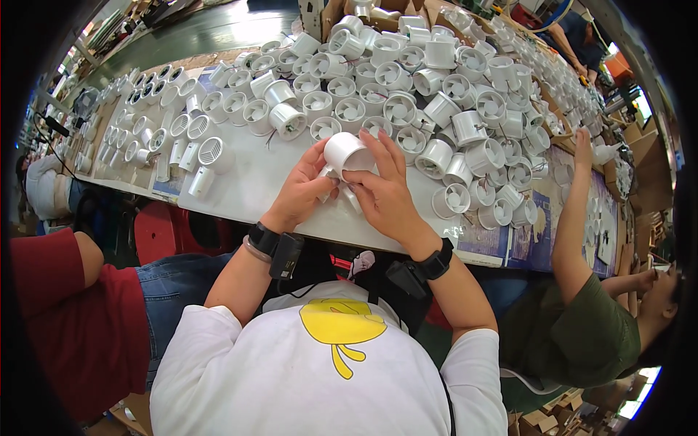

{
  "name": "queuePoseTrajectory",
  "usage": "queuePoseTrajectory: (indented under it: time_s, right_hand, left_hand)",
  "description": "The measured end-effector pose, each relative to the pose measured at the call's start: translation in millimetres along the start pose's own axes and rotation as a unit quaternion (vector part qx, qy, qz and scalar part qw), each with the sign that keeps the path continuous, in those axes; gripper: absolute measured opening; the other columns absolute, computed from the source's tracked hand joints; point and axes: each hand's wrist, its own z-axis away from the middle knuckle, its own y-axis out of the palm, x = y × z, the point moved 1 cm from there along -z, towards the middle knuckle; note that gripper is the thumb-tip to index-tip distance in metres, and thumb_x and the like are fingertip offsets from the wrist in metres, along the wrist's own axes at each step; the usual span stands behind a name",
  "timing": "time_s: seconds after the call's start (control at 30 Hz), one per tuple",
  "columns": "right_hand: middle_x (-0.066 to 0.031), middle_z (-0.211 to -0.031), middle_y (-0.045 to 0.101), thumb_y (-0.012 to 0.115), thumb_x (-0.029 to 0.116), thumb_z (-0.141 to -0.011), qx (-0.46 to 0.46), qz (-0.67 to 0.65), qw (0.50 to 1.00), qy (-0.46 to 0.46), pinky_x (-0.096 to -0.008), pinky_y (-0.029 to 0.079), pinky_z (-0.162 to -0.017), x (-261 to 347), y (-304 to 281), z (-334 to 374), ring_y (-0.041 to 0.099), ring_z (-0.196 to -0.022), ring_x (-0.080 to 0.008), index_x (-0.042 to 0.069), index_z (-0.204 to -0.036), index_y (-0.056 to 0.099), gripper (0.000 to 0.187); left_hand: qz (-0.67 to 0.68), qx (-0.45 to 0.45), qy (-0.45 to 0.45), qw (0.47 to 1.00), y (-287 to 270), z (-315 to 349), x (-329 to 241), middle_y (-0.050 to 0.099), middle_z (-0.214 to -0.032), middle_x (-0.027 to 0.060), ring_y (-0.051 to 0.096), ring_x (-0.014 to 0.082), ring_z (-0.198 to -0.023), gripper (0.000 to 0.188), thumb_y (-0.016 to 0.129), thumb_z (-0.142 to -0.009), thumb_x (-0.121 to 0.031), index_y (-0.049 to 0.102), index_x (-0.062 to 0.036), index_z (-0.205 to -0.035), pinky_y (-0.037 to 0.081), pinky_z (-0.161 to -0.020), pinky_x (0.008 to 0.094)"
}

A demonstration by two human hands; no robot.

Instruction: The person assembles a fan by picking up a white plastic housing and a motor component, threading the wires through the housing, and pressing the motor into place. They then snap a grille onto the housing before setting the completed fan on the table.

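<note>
A white short-sleeved shirt (291,385) is worn, on which a yellow cartoon figure (342,322) is printed. On each wrist a black strap (263,237) with a black box (287,254) is fastened; at the left, a pale bracelet (255,250) is also worn. Over the shirt, a thin black cord (446,396) is seen.

This is a factory assembly workshop: white plastic, cylindrical fan housings (400,109) lie heaped on a long, white-topped workbench (247,167), people in dark red (109,327) and dark green shirts (589,334) flank it, and brown cardboard boxes (643,149) stand nearby.
</note>
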Motion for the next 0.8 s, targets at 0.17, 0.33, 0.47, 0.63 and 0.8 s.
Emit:
queuePoseTrajectory:
  time_s: [0.17, 0.33, 0.47, 0.63, 0.8]
  right_hand:
    - [-0.0125, -0.148, 0.038, 0.071, 0.002, -0.075, 0.005, -0.028, 1.000, 0.006, -0.0460, 0.026, -0.112, -7, -2, 0, 0.025, -0.139, -0.0388, 0.012, -0.099, 0.073, 0.026]
    - [-0.0117, -0.146, 0.041, 0.073, 0.004, -0.074, 0.017, -0.063, 0.998, 0.022, -0.0462, 0.028, -0.111, -9, -5, -2, 0.028, -0.138, -0.0385, 0.013, -0.098, 0.074, 0.026]
    - [-0.0108, -0.143, 0.044, 0.074, 0.005, -0.073, -0.002, -0.025, 0.999, 0.048, -0.0465, 0.030, -0.110, -14, -5, 2, 0.032, -0.136, -0.0378, 0.014, -0.097, 0.074, 0.026]
    - [-0.0100, -0.140, 0.047, 0.076, 0.008, -0.073, -0.033, 0.019, 0.999, -0.027, -0.0449, 0.033, -0.107, -14, -1, 5, 0.038, -0.132, -0.0359, 0.013, -0.103, 0.071, 0.030]
    - [-0.0139, -0.136, 0.049, 0.073, 0.009, -0.080, -0.042, -0.168, 0.981, 0.088, -0.0400, 0.037, -0.104, -29, -1, 10, 0.044, -0.127, -0.0287, 0.007, -0.125, 0.055, 0.048]
  left_hand:
    - [0.027, 0.008, -0.017, 0.999, 2, 1, -2, 0.049, -0.129, 0.0052, 0.055, 0.0126, -0.096, 0.066, 0.056, -0.087, 0.000, 0.031, -0.0111, -0.147, 0.048, -0.071, 0.0264]
    - [0.000, 0.007, -0.013, 1.000, 3, 2, -1, 0.049, -0.130, 0.0050, 0.055, 0.0127, -0.098, 0.067, 0.057, -0.087, -0.001, 0.030, -0.0115, -0.148, 0.048, -0.070, 0.0262]
    - [0.007, 0.000, -0.014, 1.000, 2, 3, -1, 0.049, -0.131, 0.0050, 0.054, 0.0126, -0.098, 0.068, 0.057, -0.087, -0.001, 0.029, -0.0116, -0.148, 0.048, -0.070, 0.0258]
    - [0.005, 0.004, -0.012, 1.000, 4, 1, 1, 0.049, -0.131, 0.0051, 0.055, 0.0128, -0.099, 0.069, 0.058, -0.088, -0.001, 0.029, -0.0120, -0.149, 0.048, -0.070, 0.0253]
    - [0.009, 0.011, -0.004, 1.000, 3, -2, -5, 0.048, -0.131, 0.0054, 0.056, 0.0136, -0.102, 0.070, 0.060, -0.087, -0.002, 0.028, -0.0125, -0.149, 0.048, -0.070, 0.0255]
